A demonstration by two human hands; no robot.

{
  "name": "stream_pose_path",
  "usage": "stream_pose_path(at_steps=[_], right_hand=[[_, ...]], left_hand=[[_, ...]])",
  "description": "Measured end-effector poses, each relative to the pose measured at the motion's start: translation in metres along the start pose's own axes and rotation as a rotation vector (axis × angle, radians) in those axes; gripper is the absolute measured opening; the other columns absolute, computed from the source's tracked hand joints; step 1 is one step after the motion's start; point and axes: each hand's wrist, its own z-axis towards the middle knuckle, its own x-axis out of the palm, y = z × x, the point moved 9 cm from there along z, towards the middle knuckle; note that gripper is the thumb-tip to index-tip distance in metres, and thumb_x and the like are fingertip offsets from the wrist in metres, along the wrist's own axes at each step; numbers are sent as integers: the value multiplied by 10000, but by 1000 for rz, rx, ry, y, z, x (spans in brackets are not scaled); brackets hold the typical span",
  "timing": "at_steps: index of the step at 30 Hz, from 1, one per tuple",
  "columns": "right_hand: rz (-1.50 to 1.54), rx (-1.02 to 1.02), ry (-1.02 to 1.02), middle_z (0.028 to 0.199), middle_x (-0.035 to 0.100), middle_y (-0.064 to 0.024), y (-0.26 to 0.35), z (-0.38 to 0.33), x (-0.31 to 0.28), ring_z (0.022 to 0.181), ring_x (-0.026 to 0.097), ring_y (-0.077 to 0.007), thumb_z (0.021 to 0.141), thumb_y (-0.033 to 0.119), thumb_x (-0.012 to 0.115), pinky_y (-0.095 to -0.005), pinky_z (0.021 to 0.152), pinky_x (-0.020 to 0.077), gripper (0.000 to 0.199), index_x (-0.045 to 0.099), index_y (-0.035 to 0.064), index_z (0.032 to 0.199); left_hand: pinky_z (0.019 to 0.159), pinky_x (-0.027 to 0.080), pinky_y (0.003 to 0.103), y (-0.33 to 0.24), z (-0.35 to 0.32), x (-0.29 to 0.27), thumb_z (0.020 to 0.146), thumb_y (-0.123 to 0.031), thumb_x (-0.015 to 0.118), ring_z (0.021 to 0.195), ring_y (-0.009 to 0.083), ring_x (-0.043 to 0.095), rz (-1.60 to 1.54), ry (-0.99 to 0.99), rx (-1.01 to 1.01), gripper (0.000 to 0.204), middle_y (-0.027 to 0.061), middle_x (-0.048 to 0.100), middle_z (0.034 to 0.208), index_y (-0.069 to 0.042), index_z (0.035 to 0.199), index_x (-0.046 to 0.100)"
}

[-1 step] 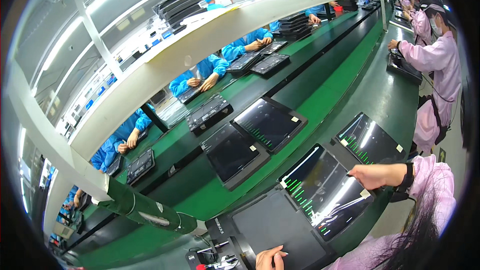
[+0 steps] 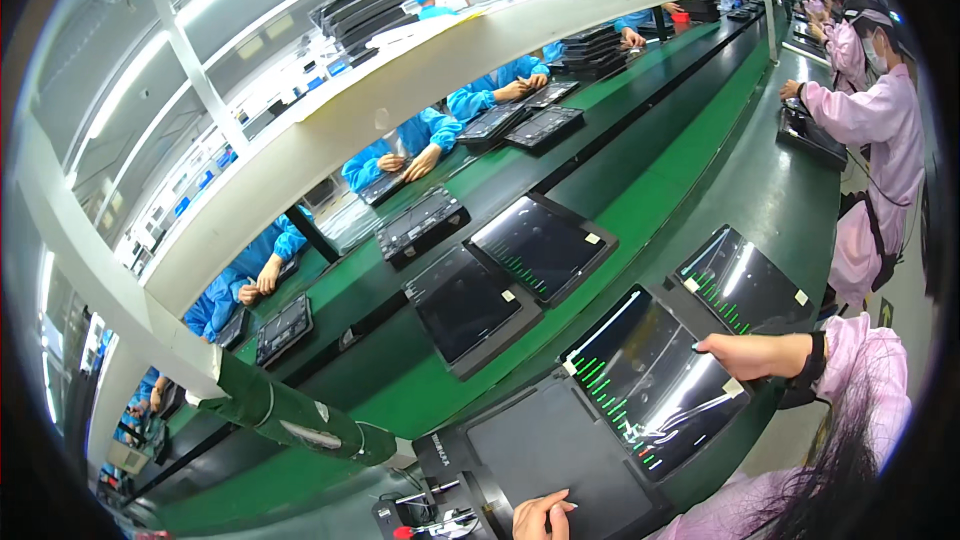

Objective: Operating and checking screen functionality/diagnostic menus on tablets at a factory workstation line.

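A black tablet screen with a row of green lines (image 2: 650, 380) lies tilted in front of me, joined edge to edge with a flat black test fixture (image 2: 550, 440). My right hand (image 2: 755, 355) grips the far right edge of this screen, its thumb on top and its other fingers hidden beneath or behind. Low in the picture, my left hand (image 2: 543, 517) rests on the fixture's near part, fingers loosely bent and holding nothing that I can see. Just beyond my right hand lies a second lit screen (image 2: 745, 275) with green lines.
On the green line lie two more dark screens, one lit (image 2: 540, 245), one dark (image 2: 465, 310), and an open black device (image 2: 422, 225). A white post (image 2: 130, 310) wrapped in green low down stands at left. A metal-levered clamp (image 2: 435, 515) sits beside the fixture. People in blue and pink work nearby.
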Motion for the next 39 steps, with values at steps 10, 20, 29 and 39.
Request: stream_pose_path(at_steps=[10,20,29,39], right_hand=[[-78,-296,-136,1324,443,-79,37,-54,41,1192,413,-161,938,543,327,-275,1005,295,653,428,3,1293],[526,-642,100,1104,598,-62,50,-41,36,949,585,-146,966,413,379,-282,835,468,473,527,25,1192],[540,-639,121,1266,501,-59,60,-41,86,1118,505,-153,933,537,350,-278,937,410,618,425,52,1309],[424,-514,-9,1253,509,-57,48,-38,81,1129,497,-149,947,532,301,-270,954,385,612,428,52,1304]], left_hand=[[717,428,374,-7,5,1,863,-34,490,758,286,565,9,40,11,145,94,627,772,-27,930,619],[894,383,358,-15,11,11,888,-177,452,888,223,580,63,184,-74,341,94,626,1004,-2,1176,504],[779,416,348,-44,23,-6,788,-72,625,706,216,586,134,-106,73,97,42,629,759,-41,876,598],[748,413,356,-32,24,9,745,-76,675,670,225,557,222,-167,88,106,41,592,698,-47,742,573]])
